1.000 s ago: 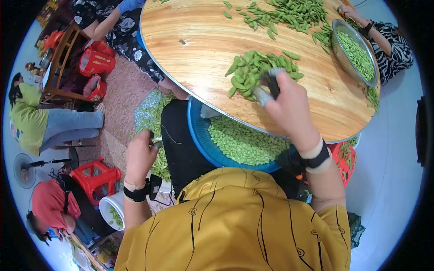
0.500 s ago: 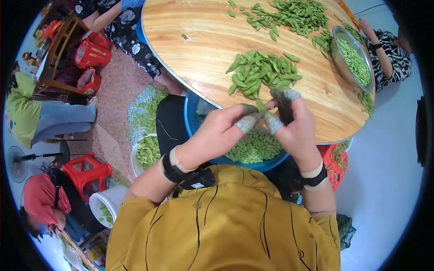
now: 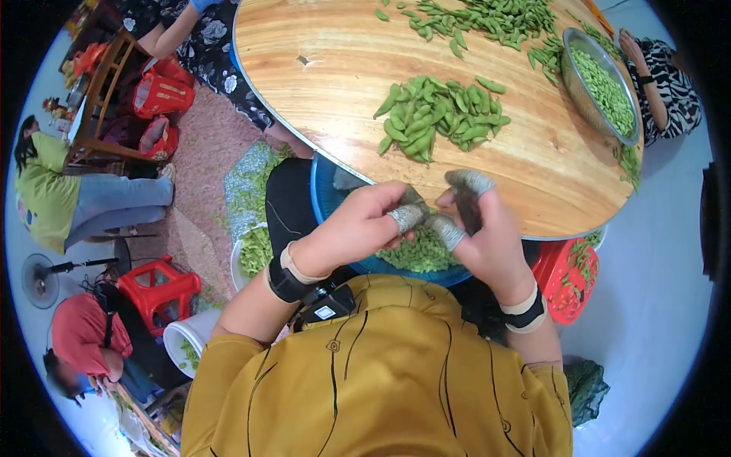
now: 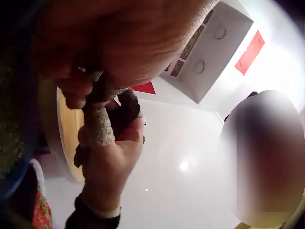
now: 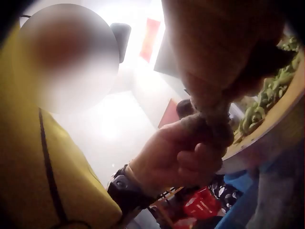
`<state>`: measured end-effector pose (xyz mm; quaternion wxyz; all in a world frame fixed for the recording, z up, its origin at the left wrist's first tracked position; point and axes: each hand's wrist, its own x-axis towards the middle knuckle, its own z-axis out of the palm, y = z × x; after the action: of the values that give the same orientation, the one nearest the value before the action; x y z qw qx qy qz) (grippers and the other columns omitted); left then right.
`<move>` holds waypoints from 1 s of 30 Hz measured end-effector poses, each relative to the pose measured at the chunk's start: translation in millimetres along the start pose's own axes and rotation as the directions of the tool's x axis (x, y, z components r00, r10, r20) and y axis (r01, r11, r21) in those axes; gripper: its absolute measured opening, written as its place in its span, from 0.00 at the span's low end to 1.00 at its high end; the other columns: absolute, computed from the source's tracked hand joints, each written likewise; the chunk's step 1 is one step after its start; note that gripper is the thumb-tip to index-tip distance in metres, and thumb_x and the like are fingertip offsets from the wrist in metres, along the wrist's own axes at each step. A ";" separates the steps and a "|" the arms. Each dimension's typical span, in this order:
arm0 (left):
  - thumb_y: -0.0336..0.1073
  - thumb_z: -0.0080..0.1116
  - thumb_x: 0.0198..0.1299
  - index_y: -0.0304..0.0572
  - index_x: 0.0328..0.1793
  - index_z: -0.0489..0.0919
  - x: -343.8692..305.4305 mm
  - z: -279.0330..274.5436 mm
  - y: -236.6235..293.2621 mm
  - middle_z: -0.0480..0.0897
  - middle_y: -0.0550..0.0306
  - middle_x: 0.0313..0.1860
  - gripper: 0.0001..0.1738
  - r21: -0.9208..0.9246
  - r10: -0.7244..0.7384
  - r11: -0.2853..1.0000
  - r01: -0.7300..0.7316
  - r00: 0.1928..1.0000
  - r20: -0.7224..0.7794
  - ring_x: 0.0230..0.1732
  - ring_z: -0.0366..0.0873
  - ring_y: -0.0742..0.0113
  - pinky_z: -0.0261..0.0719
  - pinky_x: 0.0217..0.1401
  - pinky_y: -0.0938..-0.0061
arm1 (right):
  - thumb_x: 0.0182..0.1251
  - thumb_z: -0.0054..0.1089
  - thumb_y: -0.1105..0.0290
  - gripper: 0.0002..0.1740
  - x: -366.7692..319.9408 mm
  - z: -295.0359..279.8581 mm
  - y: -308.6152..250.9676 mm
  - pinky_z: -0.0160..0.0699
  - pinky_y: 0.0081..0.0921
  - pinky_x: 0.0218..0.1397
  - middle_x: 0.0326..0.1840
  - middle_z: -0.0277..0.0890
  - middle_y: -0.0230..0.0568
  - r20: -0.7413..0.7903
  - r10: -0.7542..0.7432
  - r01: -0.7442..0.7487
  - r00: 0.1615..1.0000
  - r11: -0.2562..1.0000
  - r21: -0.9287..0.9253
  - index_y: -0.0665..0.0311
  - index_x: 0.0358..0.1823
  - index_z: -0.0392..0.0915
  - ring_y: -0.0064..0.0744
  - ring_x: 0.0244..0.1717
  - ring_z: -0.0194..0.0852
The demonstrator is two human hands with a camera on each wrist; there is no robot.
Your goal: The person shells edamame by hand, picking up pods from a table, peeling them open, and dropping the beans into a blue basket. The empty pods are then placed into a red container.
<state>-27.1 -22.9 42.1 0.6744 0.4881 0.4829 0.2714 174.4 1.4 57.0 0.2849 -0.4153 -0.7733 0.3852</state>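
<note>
My left hand [image 3: 354, 232] and right hand [image 3: 487, 236] meet at the thumbs just off the table's near edge. Grey tape wraps both thumbs, and dark coverings show on other fingertips. Between the pinching fingertips an edamame pod is mostly hidden by the fingers. Below them sits a blue basin [image 3: 320, 190] of shelled green beans [image 3: 422, 253]. Ahead, a pile of edamame pods [image 3: 438, 118] lies on the wooden table [image 3: 327, 91]. In the left wrist view, the right thumb [image 4: 101, 126] reaches up against the left fingers; the right wrist view shows the left hand [image 5: 174, 152] curled.
A metal bowl of shelled beans [image 3: 601, 87] stands at the table's right, near another person. More pods [image 3: 502, 23] lie farther back. Low at the left are a pail of pods [image 3: 255, 250] and a red stool [image 3: 160, 293]; a red basket [image 3: 565, 282] stands right.
My right hand has come back from the pod pile to the near edge. My left hand has moved right and joined it; a pod showed between them half a second ago.
</note>
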 end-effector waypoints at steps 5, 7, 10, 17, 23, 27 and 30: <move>0.26 0.45 0.65 0.35 0.47 0.74 2.4 8.6 -10.7 0.79 0.61 0.32 0.08 -0.273 0.106 0.952 -0.140 0.985 -0.133 0.27 0.73 0.78 0.72 0.30 0.83 | 0.59 0.55 0.77 0.17 -5.5 -3.2 14.8 0.76 0.25 0.43 0.36 0.80 0.44 0.054 0.209 -0.215 0.976 0.927 0.308 0.70 0.51 0.71 0.30 0.39 0.80; 0.25 0.45 0.65 0.35 0.47 0.74 3.2 11.8 -10.7 0.79 0.61 0.32 0.08 -0.257 0.109 0.955 -0.148 0.981 -0.160 0.27 0.74 0.78 0.72 0.30 0.82 | 0.59 0.53 0.78 0.17 -8.8 -3.5 8.8 0.76 0.26 0.43 0.34 0.80 0.44 0.120 0.212 -0.239 0.970 0.918 0.316 0.71 0.51 0.71 0.31 0.38 0.80; 0.23 0.44 0.63 0.35 0.47 0.74 4.3 17.3 -10.6 0.79 0.61 0.33 0.09 -0.160 0.150 0.969 -0.190 0.960 -0.235 0.28 0.74 0.78 0.72 0.30 0.83 | 0.59 0.50 0.79 0.17 -9.1 -0.1 2.2 0.77 0.25 0.40 0.34 0.79 0.42 0.186 0.213 -0.265 0.959 0.906 0.329 0.71 0.52 0.70 0.30 0.35 0.79; 0.20 0.46 0.57 0.33 0.46 0.74 7.0 27.6 -26.8 0.80 0.60 0.34 0.11 0.209 0.374 0.922 -0.326 0.887 -0.271 0.34 0.76 0.79 0.74 0.35 0.84 | 0.60 0.43 0.80 0.21 -6.1 3.8 -4.9 0.69 0.14 0.23 0.33 0.76 0.31 0.277 0.365 -0.452 0.889 0.595 0.664 0.67 0.56 0.71 0.14 0.23 0.66; 0.22 0.50 0.58 0.34 0.46 0.74 0.9 21.8 -18.4 0.80 0.61 0.33 0.10 0.420 0.374 0.870 -0.259 0.901 -0.219 0.31 0.73 0.80 0.72 0.33 0.83 | 0.64 0.46 0.79 0.15 -0.9 10.5 12.8 0.62 0.12 0.21 0.29 0.73 0.29 0.253 0.369 -0.434 0.895 0.584 0.686 0.67 0.51 0.73 0.13 0.20 0.62; 0.28 0.56 0.56 0.34 0.39 0.75 2.6 26.3 -25.9 0.75 0.56 0.23 0.07 0.171 0.338 0.937 -0.306 0.916 -0.217 0.25 0.73 0.75 0.70 0.26 0.77 | 0.65 0.51 0.76 0.10 3.2 1.8 12.1 0.60 0.12 0.20 0.28 0.72 0.28 0.306 0.401 -0.499 0.864 0.594 0.631 0.66 0.47 0.75 0.12 0.19 0.61; 0.31 0.55 0.62 0.36 0.44 0.76 -7.1 19.9 -3.5 0.78 0.61 0.26 0.07 -0.409 0.076 0.911 -0.050 0.996 0.046 0.25 0.72 0.79 0.70 0.26 0.81 | 0.67 0.54 0.73 0.08 2.8 -3.7 13.4 0.60 0.12 0.20 0.27 0.72 0.27 0.338 0.356 -0.491 0.871 0.662 0.566 0.65 0.45 0.76 0.12 0.19 0.61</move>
<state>-11.9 -38.0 42.8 0.7666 0.3603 0.3791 0.3726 181.6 9.9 48.2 0.2318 -0.4225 -0.5018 0.7183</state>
